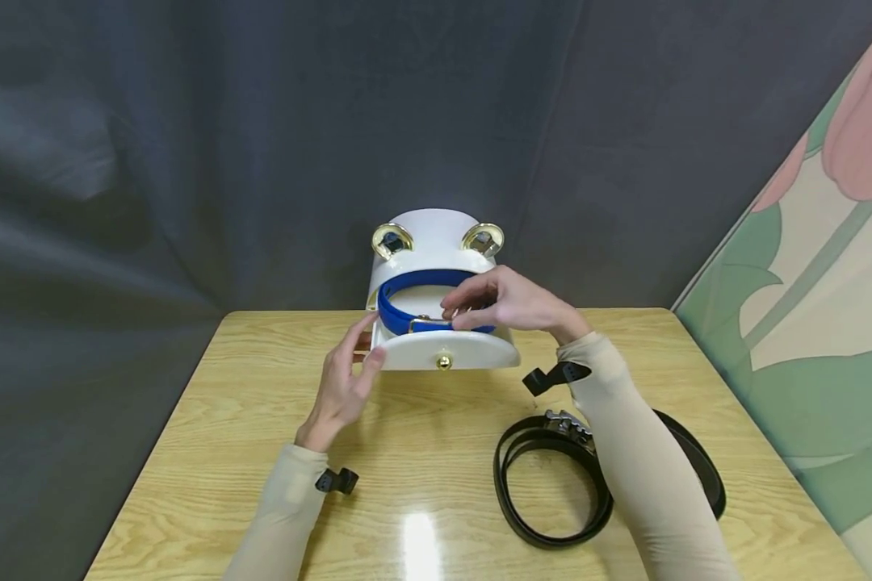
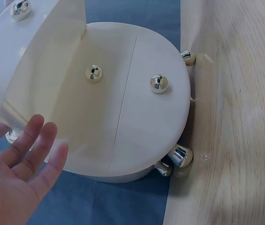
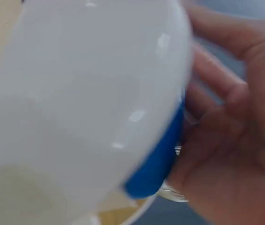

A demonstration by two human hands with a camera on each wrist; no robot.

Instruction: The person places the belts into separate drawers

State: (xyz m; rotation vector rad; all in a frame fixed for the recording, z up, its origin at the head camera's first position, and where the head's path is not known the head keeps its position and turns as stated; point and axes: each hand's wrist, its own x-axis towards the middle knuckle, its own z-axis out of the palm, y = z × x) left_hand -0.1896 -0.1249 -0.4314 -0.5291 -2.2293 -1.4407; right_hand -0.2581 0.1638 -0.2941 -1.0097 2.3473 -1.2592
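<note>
A glossy white rounded box (image 1: 434, 234) with two gold-rimmed eye-like rings stands at the back of the table, its front compartment (image 1: 480, 352) swung out by a gold knob (image 1: 444, 362). Inside lies a coiled blue belt (image 1: 391, 316) with a gold-coloured buckle. My right hand (image 1: 512, 303) reaches in from the right and pinches the belt near its buckle; in the right wrist view the compartment's wall partly hides the fingers. At the compartment's left side is my left hand (image 1: 341, 393), its fingers spread and touching the edge.
A coiled black belt (image 1: 552, 541) with a metal buckle lies on the wooden table (image 1: 211, 452) at front right, partly under my right forearm. Behind the table hangs a dark curtain (image 1: 298, 161). A flower-patterned panel (image 1: 807, 282) stands along the right side.
</note>
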